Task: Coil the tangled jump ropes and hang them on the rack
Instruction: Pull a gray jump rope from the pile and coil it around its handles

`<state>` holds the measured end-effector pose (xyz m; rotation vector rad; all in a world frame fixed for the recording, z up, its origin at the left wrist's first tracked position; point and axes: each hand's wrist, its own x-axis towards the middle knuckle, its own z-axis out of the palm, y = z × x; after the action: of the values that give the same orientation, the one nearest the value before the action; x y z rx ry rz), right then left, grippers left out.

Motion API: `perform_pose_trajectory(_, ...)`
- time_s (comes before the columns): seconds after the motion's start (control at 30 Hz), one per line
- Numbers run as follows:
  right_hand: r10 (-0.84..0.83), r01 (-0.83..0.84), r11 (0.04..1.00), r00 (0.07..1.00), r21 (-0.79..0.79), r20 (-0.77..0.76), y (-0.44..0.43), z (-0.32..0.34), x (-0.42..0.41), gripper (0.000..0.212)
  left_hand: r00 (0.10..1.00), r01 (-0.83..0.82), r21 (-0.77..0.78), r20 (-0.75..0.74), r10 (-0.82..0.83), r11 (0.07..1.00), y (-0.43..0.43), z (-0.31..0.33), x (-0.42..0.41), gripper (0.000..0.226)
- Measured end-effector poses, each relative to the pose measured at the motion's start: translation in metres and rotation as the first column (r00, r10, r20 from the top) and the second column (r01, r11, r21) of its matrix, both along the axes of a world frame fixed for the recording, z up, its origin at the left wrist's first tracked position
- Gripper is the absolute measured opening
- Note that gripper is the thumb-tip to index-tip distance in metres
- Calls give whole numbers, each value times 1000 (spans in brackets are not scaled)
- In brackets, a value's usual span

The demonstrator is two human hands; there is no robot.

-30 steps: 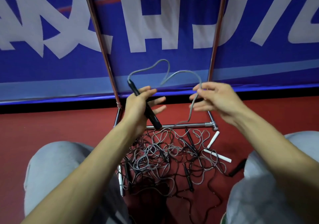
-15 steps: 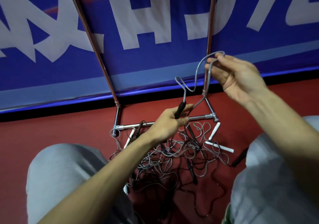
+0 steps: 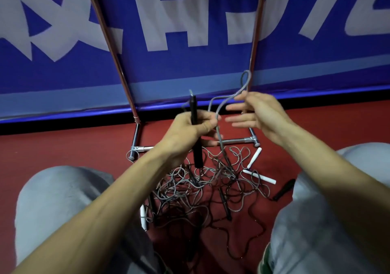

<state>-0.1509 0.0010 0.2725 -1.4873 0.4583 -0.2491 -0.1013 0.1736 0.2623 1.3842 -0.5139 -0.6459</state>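
Three white handles (image 3: pixel 254 157) floored | one black handle (image 3: pixel 193 111) held (left hand (image 3: pixel 187 131))

A blue banner (image 3: pixel 190 73) with large white characters hung across the back. Below it ran a black strip (image 3: pixel 63 126), and the floor (image 3: pixel 63 147) was dull red.
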Motion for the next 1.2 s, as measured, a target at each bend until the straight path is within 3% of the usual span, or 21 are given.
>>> perform_pose_trajectory(0.07, 132, -137, 982, 990, -129, -46, 8, -7, 1, 18, 994, -95, -100, -55, 90, 990, 4, 9, 6, 9)
perform_pose_trajectory(0.13, 342, -352, 915, 936, -196, -86, 12, -15, 3, 32, 980, -198, -160, -50, 192, 967, 7, 13, 15, 7)
perform_pose_trajectory(0.2, 537, -557, 795, 831, -241, -149, 17, -25, 4, 47, 962, -272, -196, -52, 267, 942, 11, 17, 22, 9)
perform_pose_trajectory(0.27, 617, -655, 661, 752, -366, -232, 21, -36, 6, 47, 946, -320, -249, -132, 295, 914, 16, 20, 28, 17)
perform_pose_trajectory(0.4, 577, -637, 523, 754, -567, -315, 28, -53, 8, 50, 908, -361, -373, -349, 231, 855, 23, 28, 31, 20)
perform_pose_trajectory(0.53, 456, -504, 579, 852, -641, -258, 38, -62, 14, 68, 877, -336, -422, -466, 117, 842, 23, 31, 28, 18)
perform_pose_trajectory(0.6, 437, -477, 562, 865, -676, -247, 42, -63, 16, 71, 853, -331, -437, -517, 67, 837, 21, 30, 25, 15)
perform_pose_trajectory(0.7, 448, -454, 540, 868, -709, -214, 50, -63, 12, 61, 823, -319, -457, -569, 3, 830, 19, 29, 23, 15)
perform_pose_trajectory(0.8, 443, -393, 550, 885, -737, -141, 57, -66, 11, 34, 794, -330, -468, -608, -28, 820, 19, 31, 19, 20)
perform_pose_trajectory(0.87, 430, -366, 470, 890, -803, -153, 56, -69, 12, 18, 784, -331, -478, -619, -45, 814, 20, 33, 17, 26)
perform_pose_trajectory(0.97, 438, -403, 360, 869, -842, -229, 53, -70, 13, 21, 794, -341, -471, -607, -19, 814, 21, 34, 19, 27)
perform_pose_trajectory(1.07, 366, -363, 442, 908, -820, -205, 48, -56, 12, 15, 815, -394, -437, -573, 88, 808, 20, 29, 28, 11)
perform_pose_trajectory(1.2, 273, -250, 717, 960, -651, -68, 33, -28, 10, 17, 872, -436, -237, -349, 343, 868, 18, 14, 39, 12)
